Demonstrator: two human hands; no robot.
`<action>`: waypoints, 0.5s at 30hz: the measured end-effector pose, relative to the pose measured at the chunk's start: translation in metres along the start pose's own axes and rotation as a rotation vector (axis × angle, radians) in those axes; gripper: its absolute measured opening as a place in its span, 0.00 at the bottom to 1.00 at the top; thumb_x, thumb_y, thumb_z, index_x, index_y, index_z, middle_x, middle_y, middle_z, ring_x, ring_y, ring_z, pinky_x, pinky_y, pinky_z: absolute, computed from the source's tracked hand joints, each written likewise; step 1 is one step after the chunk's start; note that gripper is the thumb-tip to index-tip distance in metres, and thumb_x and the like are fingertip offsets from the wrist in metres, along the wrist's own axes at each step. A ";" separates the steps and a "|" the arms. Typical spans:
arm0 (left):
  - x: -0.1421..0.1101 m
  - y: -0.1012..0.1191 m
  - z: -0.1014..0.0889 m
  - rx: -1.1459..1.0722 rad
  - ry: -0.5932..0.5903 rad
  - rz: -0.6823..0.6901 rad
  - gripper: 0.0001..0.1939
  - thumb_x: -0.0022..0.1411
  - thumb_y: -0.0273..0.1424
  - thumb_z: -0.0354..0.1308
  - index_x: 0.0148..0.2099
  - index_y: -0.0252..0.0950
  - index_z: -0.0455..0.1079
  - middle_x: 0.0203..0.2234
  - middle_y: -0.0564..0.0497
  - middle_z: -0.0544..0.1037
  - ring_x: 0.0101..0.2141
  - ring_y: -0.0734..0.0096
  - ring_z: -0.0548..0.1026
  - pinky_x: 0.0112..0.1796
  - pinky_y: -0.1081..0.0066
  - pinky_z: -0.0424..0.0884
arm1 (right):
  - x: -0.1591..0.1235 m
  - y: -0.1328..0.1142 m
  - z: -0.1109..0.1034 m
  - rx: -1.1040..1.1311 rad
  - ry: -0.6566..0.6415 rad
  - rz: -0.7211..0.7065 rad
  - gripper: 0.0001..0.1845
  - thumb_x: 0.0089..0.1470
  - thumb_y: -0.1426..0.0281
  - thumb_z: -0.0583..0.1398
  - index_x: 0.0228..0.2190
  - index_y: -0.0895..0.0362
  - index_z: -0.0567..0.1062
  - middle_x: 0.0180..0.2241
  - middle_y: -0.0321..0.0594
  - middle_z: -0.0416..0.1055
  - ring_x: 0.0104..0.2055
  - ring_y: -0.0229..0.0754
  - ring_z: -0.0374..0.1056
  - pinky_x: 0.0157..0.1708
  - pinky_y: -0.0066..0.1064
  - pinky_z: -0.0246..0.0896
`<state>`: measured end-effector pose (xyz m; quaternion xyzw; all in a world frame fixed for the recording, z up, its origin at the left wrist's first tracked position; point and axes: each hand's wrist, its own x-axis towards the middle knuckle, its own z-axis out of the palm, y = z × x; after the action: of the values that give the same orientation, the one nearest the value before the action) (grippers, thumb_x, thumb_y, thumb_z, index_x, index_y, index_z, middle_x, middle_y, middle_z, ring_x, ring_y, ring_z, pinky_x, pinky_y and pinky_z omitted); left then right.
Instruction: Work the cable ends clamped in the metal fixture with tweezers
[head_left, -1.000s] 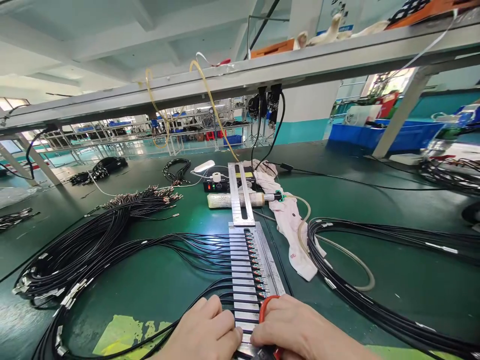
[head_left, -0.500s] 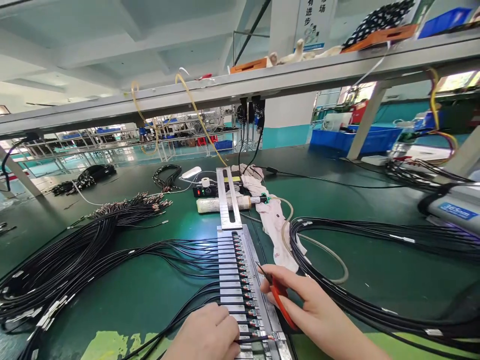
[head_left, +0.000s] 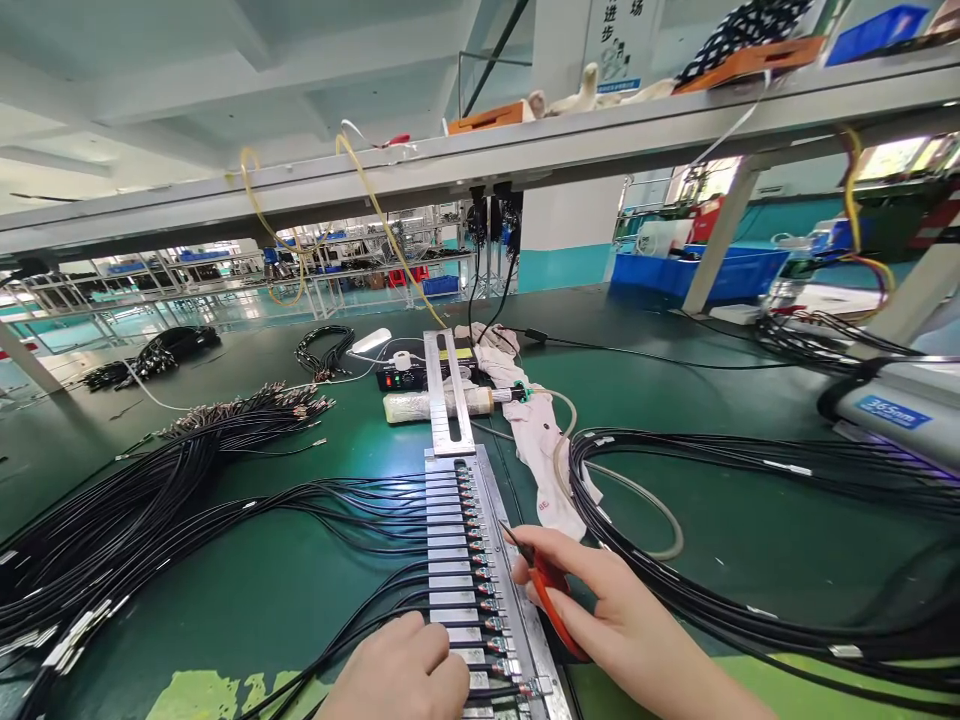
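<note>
My left hand (head_left: 401,672) is closed at the near end of the slotted metal fixture (head_left: 447,561), its fingers curled on a black cable (head_left: 491,692). That cable's stripped end lies at the fixture's right-hand rail; the fingertips are partly hidden. My right hand (head_left: 592,600) grips red-handled pliers (head_left: 553,610) with thin dark pointed jaws, held just right of the rail. Several black cables (head_left: 397,590) lie side by side across the fixture, their ends showing small coloured wires along its right side.
A large bundle of black cables (head_left: 172,490) spreads on the left, and a looped bundle (head_left: 675,590) on the right. Behind the fixture are a black box (head_left: 401,378), a wrapped cylinder (head_left: 409,405) and a pale cloth (head_left: 536,460). A 365nm lamp (head_left: 900,405) stands far right.
The held cable's end has settled lower, lining up with the fixture's nearest slots. Both hands keep their grips, and the whole view has shifted slightly.
</note>
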<state>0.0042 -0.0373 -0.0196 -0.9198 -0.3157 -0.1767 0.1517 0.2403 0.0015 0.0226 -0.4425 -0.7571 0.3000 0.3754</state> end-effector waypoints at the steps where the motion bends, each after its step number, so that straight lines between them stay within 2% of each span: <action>1: -0.001 0.000 0.003 0.005 -0.001 -0.006 0.11 0.67 0.27 0.53 0.30 0.38 0.58 0.21 0.57 0.67 0.21 0.73 0.62 0.21 0.70 0.54 | 0.000 0.000 0.000 -0.005 -0.003 -0.001 0.22 0.53 0.59 0.61 0.48 0.55 0.76 0.36 0.43 0.75 0.38 0.48 0.73 0.43 0.37 0.70; 4: -0.004 0.001 0.007 0.033 -0.091 -0.007 0.13 0.64 0.30 0.58 0.29 0.38 0.58 0.20 0.57 0.67 0.20 0.72 0.62 0.20 0.69 0.52 | 0.000 0.001 -0.001 -0.008 -0.023 -0.012 0.21 0.53 0.60 0.60 0.48 0.55 0.76 0.35 0.43 0.75 0.38 0.47 0.72 0.43 0.36 0.70; 8: -0.005 0.003 0.002 0.077 -0.203 -0.008 0.14 0.62 0.34 0.62 0.29 0.38 0.60 0.22 0.56 0.68 0.22 0.72 0.63 0.21 0.69 0.52 | 0.000 0.001 -0.002 0.002 -0.066 -0.050 0.20 0.55 0.65 0.54 0.47 0.57 0.75 0.35 0.42 0.75 0.36 0.45 0.72 0.41 0.33 0.70; 11: -0.005 0.003 -0.004 0.087 -0.192 -0.004 0.14 0.63 0.35 0.61 0.29 0.38 0.61 0.21 0.55 0.67 0.22 0.71 0.62 0.21 0.68 0.49 | -0.001 0.000 -0.002 0.006 -0.085 -0.078 0.21 0.56 0.67 0.50 0.47 0.58 0.75 0.37 0.42 0.75 0.36 0.42 0.72 0.41 0.30 0.69; 15: -0.003 0.004 -0.007 0.088 -0.172 -0.016 0.14 0.63 0.35 0.60 0.29 0.37 0.62 0.21 0.54 0.68 0.22 0.71 0.62 0.22 0.68 0.47 | -0.001 -0.001 -0.002 0.008 -0.085 -0.086 0.22 0.56 0.67 0.50 0.48 0.58 0.74 0.40 0.42 0.75 0.38 0.42 0.72 0.42 0.29 0.68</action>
<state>0.0026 -0.0441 -0.0156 -0.9215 -0.3423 -0.0840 0.1630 0.2417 0.0001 0.0237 -0.3948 -0.7894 0.3053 0.3573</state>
